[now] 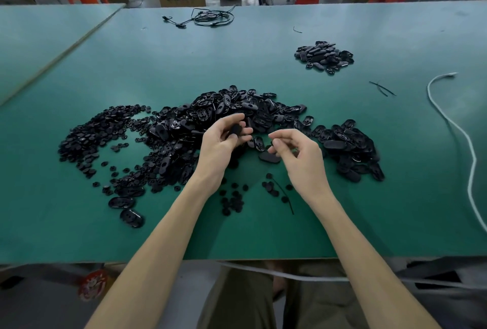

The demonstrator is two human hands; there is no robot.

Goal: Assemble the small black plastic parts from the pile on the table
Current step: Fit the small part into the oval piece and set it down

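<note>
Left hand (pixel 224 144): gripping one oval shell (pixel 236 129).
Right hand (pixel 297 152): fingertips (pixel 275 141) pinched together, on what, can't tell.
Tip: probably line up square, press gently.

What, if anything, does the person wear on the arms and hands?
Nothing visible. The left hand and right hand have no gloves or rings; the left forearm and right forearm are bare to the picture's lower edge, with no sleeves, watch or bands.

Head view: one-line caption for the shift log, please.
Left hand holds an oval black part above the main pile on the green table; right hand curled close beside it.
</note>
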